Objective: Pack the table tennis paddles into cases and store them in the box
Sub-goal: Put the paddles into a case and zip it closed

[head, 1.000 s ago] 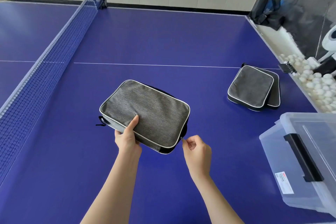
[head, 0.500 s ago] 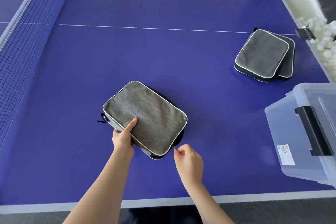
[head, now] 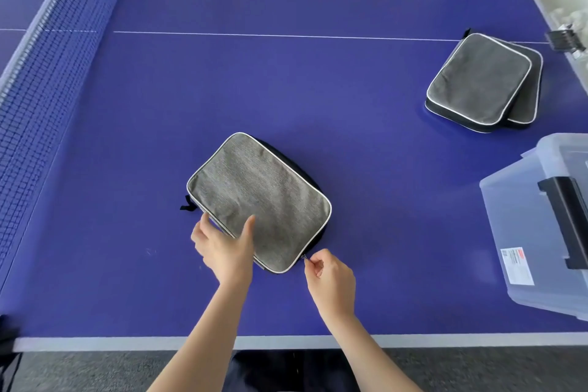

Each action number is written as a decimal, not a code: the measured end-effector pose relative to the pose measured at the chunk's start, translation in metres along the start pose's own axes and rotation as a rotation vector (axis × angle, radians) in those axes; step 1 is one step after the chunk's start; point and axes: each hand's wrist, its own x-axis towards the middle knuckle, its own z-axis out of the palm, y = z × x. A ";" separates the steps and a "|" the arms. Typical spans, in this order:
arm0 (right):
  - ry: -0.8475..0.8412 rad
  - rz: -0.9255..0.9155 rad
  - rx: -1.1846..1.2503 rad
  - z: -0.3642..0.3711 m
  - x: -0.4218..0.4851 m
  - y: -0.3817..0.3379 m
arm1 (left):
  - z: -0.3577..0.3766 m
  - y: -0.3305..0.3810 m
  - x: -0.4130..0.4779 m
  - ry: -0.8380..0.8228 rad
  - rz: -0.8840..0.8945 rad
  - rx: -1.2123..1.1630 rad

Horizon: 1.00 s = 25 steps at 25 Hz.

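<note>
Change: the left hand (head: 224,248) is now spreading wider along the near-left edge of the grey case (head: 259,200). The zip pull (head: 304,257) is staying at the near-right corner, so zipping is probably still pending.
Left grip: holding the case edge, thumb pressing on top.
Right grip: the right hand (head: 331,280) is closing on the pull, pinching it.
Case: lying flat on the worktop (head: 286,89), left of the clear box (head: 521,232).

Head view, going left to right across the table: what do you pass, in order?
Net → grey case → stack of two cases → clear box.
</note>
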 end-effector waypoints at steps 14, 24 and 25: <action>0.033 -0.198 -0.013 0.002 0.007 0.016 | 0.027 -0.026 0.001 -0.478 1.026 0.753; 0.130 -0.221 -0.038 0.002 0.023 0.024 | 0.027 -0.025 0.002 -0.494 0.995 0.762; 0.128 -0.232 -0.040 0.001 0.025 0.025 | 0.027 -0.025 0.003 -0.498 0.990 0.768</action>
